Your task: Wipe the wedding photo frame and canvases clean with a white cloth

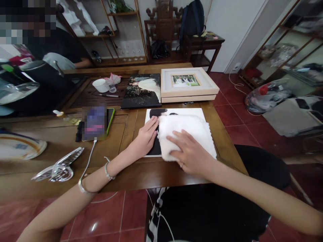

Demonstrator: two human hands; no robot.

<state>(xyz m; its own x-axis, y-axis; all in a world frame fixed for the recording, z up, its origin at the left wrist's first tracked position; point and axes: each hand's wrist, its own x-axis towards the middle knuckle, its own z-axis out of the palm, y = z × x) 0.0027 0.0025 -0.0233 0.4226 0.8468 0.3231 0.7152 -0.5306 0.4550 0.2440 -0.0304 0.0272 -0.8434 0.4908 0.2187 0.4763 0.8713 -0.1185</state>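
A black-and-white photo panel (pixel 155 149) lies flat near the table's front edge. Over most of it is spread a fluffy white cloth (pixel 188 122). My right hand (pixel 189 151) rests on the cloth with its fingers spread, pressing it against the panel. Fingers stretched out, my left hand (pixel 147 136) lies flat on the panel's left side, beside the cloth's edge. Much of the panel's picture is hidden under the cloth and my hands.
Behind the panel lie a dark photo panel (pixel 142 89) and stacked pale picture frames (pixel 190 95). To the left are a charging phone (pixel 97 122), a dropper bottle (pixel 67 117), a silver ornament (pixel 60 166) and a white cup (pixel 100 85). Another person (pixel 68 50) sits across the table.
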